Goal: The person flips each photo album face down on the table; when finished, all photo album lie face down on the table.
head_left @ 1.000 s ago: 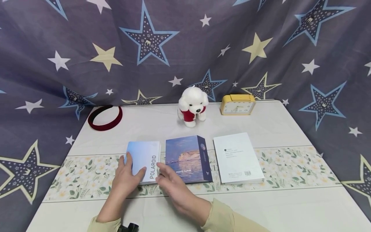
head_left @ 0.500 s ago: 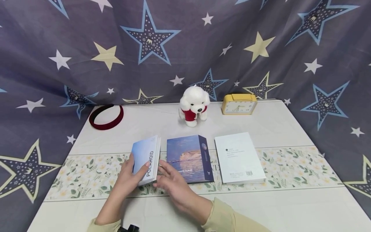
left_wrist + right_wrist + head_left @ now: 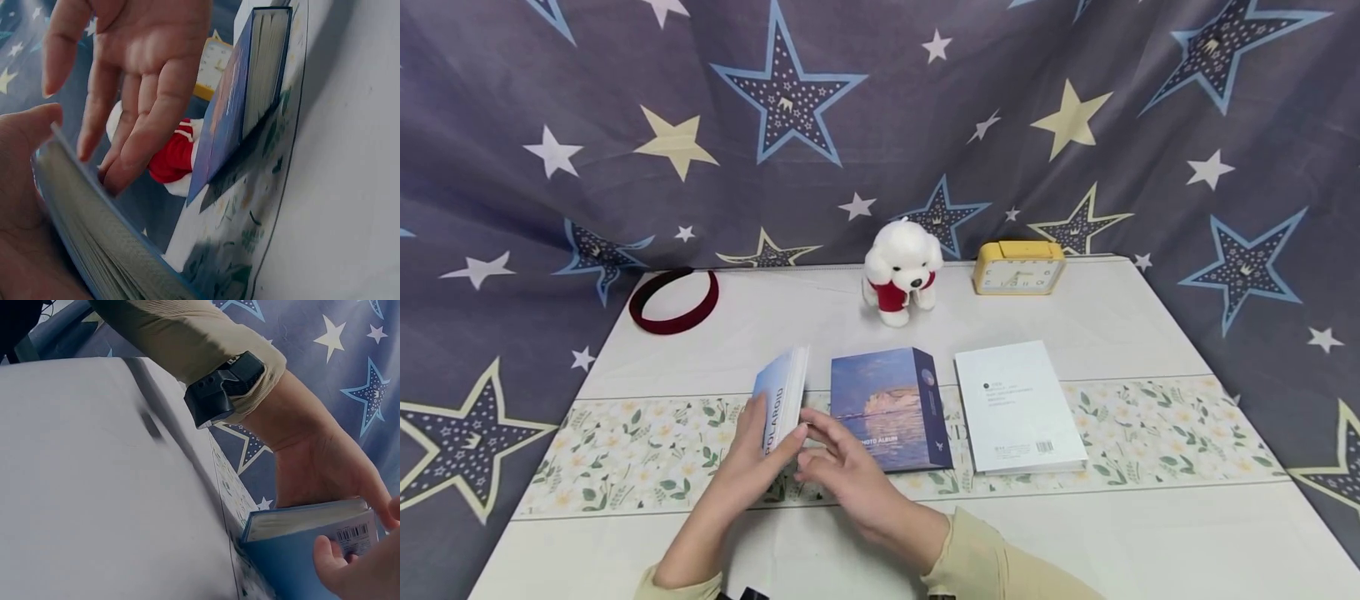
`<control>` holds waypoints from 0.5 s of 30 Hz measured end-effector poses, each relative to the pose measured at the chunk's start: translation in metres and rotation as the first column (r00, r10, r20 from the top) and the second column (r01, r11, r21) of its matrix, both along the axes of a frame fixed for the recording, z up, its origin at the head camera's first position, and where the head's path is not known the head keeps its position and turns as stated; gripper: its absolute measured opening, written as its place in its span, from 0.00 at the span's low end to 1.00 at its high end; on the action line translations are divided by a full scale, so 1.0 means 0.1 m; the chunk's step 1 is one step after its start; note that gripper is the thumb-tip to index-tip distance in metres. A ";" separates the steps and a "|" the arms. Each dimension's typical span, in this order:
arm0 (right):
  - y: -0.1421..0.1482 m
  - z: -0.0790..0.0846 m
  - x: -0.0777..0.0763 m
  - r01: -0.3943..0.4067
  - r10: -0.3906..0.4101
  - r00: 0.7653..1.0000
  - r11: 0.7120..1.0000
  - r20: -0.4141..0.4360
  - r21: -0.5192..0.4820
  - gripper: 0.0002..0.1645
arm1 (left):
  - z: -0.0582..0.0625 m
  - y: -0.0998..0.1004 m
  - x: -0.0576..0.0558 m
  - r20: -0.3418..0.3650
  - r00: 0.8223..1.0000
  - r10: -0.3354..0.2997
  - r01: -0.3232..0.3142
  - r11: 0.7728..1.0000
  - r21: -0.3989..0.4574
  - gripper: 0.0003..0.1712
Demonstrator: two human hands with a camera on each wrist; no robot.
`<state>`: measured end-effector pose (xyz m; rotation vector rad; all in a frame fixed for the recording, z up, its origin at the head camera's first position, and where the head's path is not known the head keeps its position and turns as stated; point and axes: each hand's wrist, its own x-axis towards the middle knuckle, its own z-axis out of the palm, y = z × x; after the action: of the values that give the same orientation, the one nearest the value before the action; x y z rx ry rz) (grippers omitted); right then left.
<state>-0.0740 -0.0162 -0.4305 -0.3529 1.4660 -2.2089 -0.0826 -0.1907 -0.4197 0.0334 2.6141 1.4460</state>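
Observation:
A light-blue photo album marked POLAROID (image 3: 785,392) stands tilted up on its left long edge. My left hand (image 3: 737,479) grips it, with the thumb over the upper edge and the fingers behind the cover. In the left wrist view the album's page block (image 3: 94,231) shows between its covers. My right hand (image 3: 867,492) is at the album's right side, fingers loosely bent and nothing held in them. The right wrist view shows a barcode label (image 3: 354,533) on the album's cover, close to the right fingertips; whether they touch it I cannot tell.
A dark-blue photo album (image 3: 876,400) with a seaside cliff picture lies right of the hands, then a white book (image 3: 1018,408). Behind stand a white plush dog (image 3: 901,267) and a yellow clock (image 3: 1018,269). A dark-red headband (image 3: 673,321) lies back left.
The POLAROID album has gone from lying flat to steeply tilted, its right side raised. My left hand has moved right and turned with it; the right hand has barely shifted.

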 end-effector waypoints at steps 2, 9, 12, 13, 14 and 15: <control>0.00 0.00 0.00 -0.013 0.013 1.000 1.000 -0.022 -0.004 0.38 | 0.01 0.03 0.00 -0.020 1.000 -0.014 0.015 0.999 0.049 0.51; -0.01 -0.01 0.00 -0.052 0.052 0.997 0.999 -0.059 0.012 0.36 | 0.02 0.05 0.00 -0.032 0.999 -0.013 0.018 0.992 0.129 0.47; -0.02 -0.02 0.00 -0.058 0.060 0.996 0.998 -0.064 0.031 0.35 | 0.02 0.05 -0.01 -0.024 1.000 -0.011 0.015 0.989 0.146 0.46; -0.02 -0.03 0.00 -0.058 0.060 0.996 0.998 -0.065 0.038 0.34 | 0.02 0.05 -0.01 -0.020 1.000 -0.010 0.013 0.988 0.156 0.46; -0.02 -0.03 0.01 -0.058 0.061 0.996 0.997 -0.067 0.047 0.34 | 0.02 0.05 -0.01 -0.010 1.000 -0.006 0.008 0.987 0.161 0.46; -0.03 -0.03 0.02 -0.058 0.062 0.996 0.997 -0.069 0.060 0.33 | 0.02 0.05 -0.01 0.002 1.000 -0.002 0.002 0.986 0.168 0.46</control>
<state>-0.0724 -0.0188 -0.4331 -0.4543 1.5328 -2.1219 -0.0833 -0.1861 -0.4174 0.0539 2.4829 1.6606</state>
